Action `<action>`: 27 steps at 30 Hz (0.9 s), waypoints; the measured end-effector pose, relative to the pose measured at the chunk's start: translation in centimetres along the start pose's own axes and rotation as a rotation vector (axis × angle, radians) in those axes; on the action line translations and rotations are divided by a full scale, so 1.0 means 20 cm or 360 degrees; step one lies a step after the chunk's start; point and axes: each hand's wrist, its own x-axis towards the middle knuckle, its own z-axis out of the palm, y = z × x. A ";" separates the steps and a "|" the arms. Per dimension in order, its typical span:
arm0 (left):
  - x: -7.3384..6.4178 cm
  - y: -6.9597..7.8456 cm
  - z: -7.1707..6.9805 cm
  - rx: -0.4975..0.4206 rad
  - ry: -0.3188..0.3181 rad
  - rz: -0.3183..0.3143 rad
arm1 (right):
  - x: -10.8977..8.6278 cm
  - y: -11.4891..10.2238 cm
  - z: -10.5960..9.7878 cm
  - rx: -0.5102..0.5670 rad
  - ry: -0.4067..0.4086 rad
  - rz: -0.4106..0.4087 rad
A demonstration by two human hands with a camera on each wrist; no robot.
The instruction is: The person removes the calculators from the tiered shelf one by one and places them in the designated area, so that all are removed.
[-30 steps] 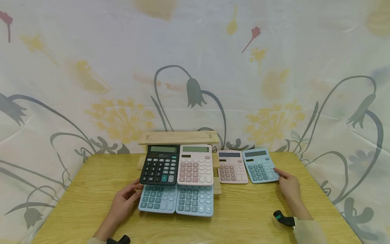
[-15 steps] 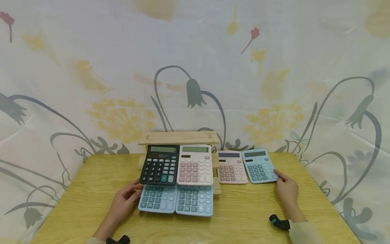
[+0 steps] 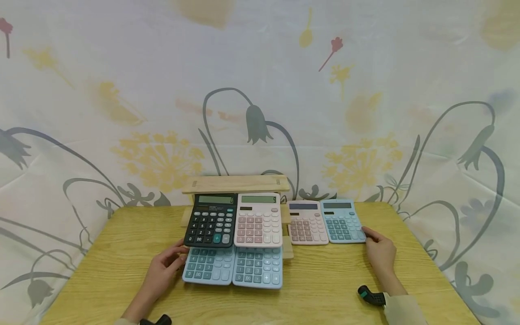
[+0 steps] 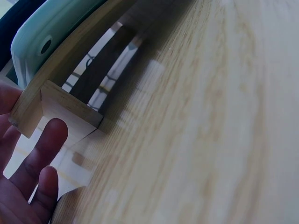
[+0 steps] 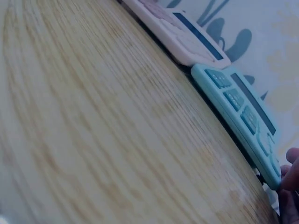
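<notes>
On the right, my right hand (image 3: 381, 253) pinches the lower right corner of a light blue calculator (image 3: 343, 221) lying on the table. In the right wrist view the fingertips (image 5: 292, 179) meet that corner, partly cut off by the frame. A pink calculator (image 3: 308, 223) lies against its left side. My left hand (image 3: 161, 271) rests at the left end of a wooden rack (image 3: 235, 183), its fingers loosely bent. One finger touches the end of a rack board in the left wrist view. Beside that hand is a blue calculator (image 3: 208, 265) on the rack's lower tier.
A black calculator (image 3: 210, 220) and a white-and-pink calculator (image 3: 258, 220) sit on the upper tier, partly covering the lower ones. Another blue calculator (image 3: 257, 267) is at the lower right of the rack. A flower-printed cloth (image 3: 260, 67) hangs behind the wooden table (image 3: 325, 284).
The light blue calculator at the right has turned straighter and shifted slightly left, closer alongside the pink one. My right hand moved a little left with it. The left hand stays at the rack.
</notes>
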 end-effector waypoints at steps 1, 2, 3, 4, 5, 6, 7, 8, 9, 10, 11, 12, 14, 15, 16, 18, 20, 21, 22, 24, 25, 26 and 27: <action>0.00 0.00 0.00 0.0011 0.0001 0.0000 | 0.00 0.00 0.00 0.0006 -0.0001 0.0008; 0.00 0.00 0.00 0.0019 -0.0003 -0.0002 | 0.00 0.00 0.00 0.0008 -0.0005 0.0022; 0.00 0.00 0.00 0.0023 -0.0003 -0.0004 | 0.00 0.00 0.00 0.0006 -0.0007 0.0035; 0.00 0.00 0.00 0.0025 -0.0008 -0.0008 | 0.01 0.00 0.00 0.0015 -0.0009 0.0046; 0.00 0.00 0.00 0.0024 -0.0011 -0.0005 | 0.01 0.00 0.00 0.0020 -0.0004 0.0060; 0.00 0.00 0.00 0.0020 -0.0019 -0.0006 | 0.02 -0.01 -0.01 0.0030 0.0000 0.0077; 0.00 0.00 0.00 0.0016 -0.0023 -0.0002 | 0.02 -0.01 -0.01 0.0037 0.0000 0.0100; 0.00 0.00 0.00 0.0006 -0.0026 -0.0004 | 0.02 -0.02 -0.01 0.0051 -0.0004 0.0122; 0.00 0.01 0.00 -0.0005 -0.0026 -0.0003 | 0.03 -0.02 -0.01 0.0060 -0.0007 0.0136; 0.00 0.01 0.00 -0.0013 -0.0027 -0.0003 | 0.03 -0.02 -0.01 0.0073 -0.0013 0.0151; 0.00 0.01 0.00 -0.0020 -0.0024 0.0002 | 0.03 -0.03 -0.02 0.0078 -0.0020 0.0166; 0.00 0.01 0.00 -0.0031 -0.0024 0.0005 | 0.03 -0.04 -0.02 0.0091 -0.0031 0.0179; 0.00 0.01 0.00 -0.0039 -0.0021 0.0012 | 0.03 -0.05 -0.03 0.0109 -0.0048 0.0191; 0.00 0.01 0.00 -0.0040 -0.0020 0.0014 | 0.03 -0.06 -0.03 0.0113 -0.0055 0.0190; 0.00 0.01 0.00 -0.0041 -0.0020 0.0014 | 0.03 -0.07 -0.03 0.0125 -0.0063 0.0189; 0.01 0.01 0.00 -0.0041 -0.0022 0.0004 | 0.03 -0.10 -0.04 0.0152 -0.0081 0.0186; 0.01 0.01 0.00 -0.0028 -0.0022 -0.0013 | 0.03 -0.12 -0.05 0.0168 -0.0111 0.0185; 0.01 0.01 0.00 -0.0023 -0.0024 -0.0020 | 0.03 -0.14 -0.05 0.0184 -0.0129 0.0189; 0.01 0.01 0.00 -0.0017 -0.0025 -0.0026 | 0.03 -0.15 -0.05 0.0209 -0.0148 0.0193; 0.01 0.01 0.00 -0.0003 -0.0027 -0.0026 | 0.02 -0.18 -0.05 0.0285 -0.0193 0.0209; 0.00 0.01 0.00 -0.0001 -0.0030 -0.0025 | 0.02 -0.20 -0.05 0.0328 -0.0215 0.0221; 0.00 0.01 0.00 -0.0004 -0.0032 -0.0023 | 0.02 -0.21 -0.05 0.0387 -0.0236 0.0233; 0.00 0.01 -0.01 -0.0007 -0.0034 -0.0024 | 0.01 -0.23 -0.05 0.0452 -0.0260 0.0243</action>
